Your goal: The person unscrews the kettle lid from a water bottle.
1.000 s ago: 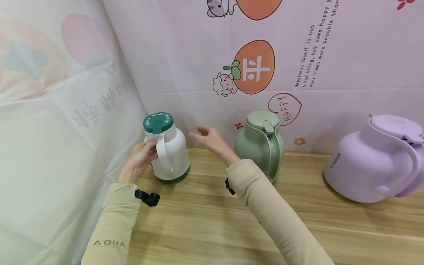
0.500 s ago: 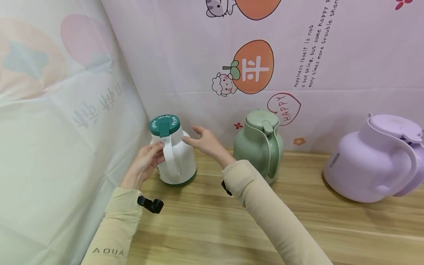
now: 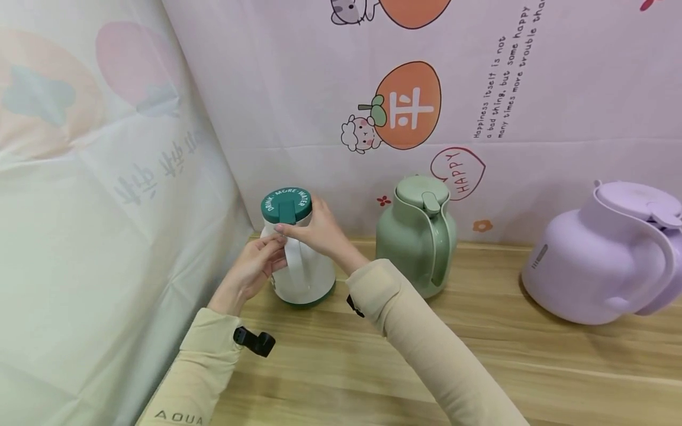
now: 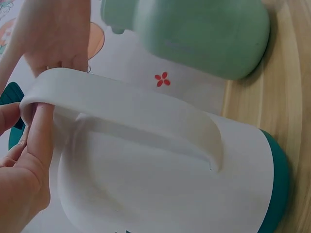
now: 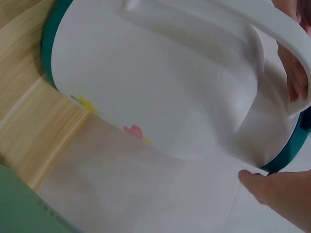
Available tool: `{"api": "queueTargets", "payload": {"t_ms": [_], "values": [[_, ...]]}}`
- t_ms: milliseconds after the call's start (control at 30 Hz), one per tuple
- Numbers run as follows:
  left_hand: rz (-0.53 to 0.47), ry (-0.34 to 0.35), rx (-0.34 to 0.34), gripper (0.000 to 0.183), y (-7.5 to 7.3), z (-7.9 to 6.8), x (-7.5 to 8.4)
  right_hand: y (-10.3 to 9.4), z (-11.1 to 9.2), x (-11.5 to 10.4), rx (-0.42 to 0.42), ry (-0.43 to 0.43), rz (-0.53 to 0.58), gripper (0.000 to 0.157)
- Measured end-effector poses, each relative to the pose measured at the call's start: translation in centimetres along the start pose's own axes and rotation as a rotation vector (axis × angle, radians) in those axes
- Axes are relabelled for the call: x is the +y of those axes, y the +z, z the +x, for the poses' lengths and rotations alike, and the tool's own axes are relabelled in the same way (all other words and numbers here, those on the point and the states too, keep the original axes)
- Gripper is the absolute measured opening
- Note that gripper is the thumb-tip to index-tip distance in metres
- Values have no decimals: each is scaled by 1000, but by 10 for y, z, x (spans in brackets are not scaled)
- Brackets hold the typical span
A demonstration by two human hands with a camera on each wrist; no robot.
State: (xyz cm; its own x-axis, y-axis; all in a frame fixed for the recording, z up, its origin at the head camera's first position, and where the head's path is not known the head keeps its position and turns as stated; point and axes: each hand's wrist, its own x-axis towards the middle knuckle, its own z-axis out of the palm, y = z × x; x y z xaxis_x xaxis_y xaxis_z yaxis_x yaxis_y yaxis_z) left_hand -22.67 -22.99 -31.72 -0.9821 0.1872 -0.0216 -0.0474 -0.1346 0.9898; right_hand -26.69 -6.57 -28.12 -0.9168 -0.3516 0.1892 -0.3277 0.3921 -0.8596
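Observation:
A white thermos jug (image 3: pixel 314 266) with a dark green lid (image 3: pixel 273 207) and green base stands upright on the wooden table, near the left corner. My left hand (image 3: pixel 256 266) holds the top of its white handle (image 4: pixel 131 104), fingers hooked through the loop and thumb on the outside. Around the right side of the lid and neck lies my right hand (image 3: pixel 322 228), its thumb across the front below the lid's tab and its fingers behind. One right finger (image 5: pixel 265 187) shows beside the lid's edge in the right wrist view. The right fingertips behind the lid are hidden.
A sage green jug (image 3: pixel 407 236) stands to the right of the white one, near the back wall. Farther right is a larger lilac jug (image 3: pixel 575 260). Printed cloth (image 3: pixel 298 106) covers the back and left walls. The wooden tabletop (image 3: pixel 341 367) extends toward the front.
The white jug has shifted right and toward the front, with my left hand on its handle. My right hand has moved left, from open air to the lid and neck.

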Motion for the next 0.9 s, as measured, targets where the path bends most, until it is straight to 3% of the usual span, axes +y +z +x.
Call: {"api": "queueTargets", "payload": {"t_ms": [133, 300, 433, 500, 900], "values": [[-17, 4, -5, 27, 6, 0, -2, 2, -1, -2, 24, 27, -12, 95], [-9, 1, 5, 17, 8, -1, -5, 2, -1, -2, 37, 23, -8, 91], [41, 14, -5, 47, 9, -2, -6, 2, -2, -3, 49, -4, 13, 84], [53, 19, -11, 52, 9, -3, -7, 1, -3, -3, 52, -6, 10, 82], [24, 29, -78, 40, 3, -5, -10, 2, -7, -6, 83, 23, -11, 83]]}}
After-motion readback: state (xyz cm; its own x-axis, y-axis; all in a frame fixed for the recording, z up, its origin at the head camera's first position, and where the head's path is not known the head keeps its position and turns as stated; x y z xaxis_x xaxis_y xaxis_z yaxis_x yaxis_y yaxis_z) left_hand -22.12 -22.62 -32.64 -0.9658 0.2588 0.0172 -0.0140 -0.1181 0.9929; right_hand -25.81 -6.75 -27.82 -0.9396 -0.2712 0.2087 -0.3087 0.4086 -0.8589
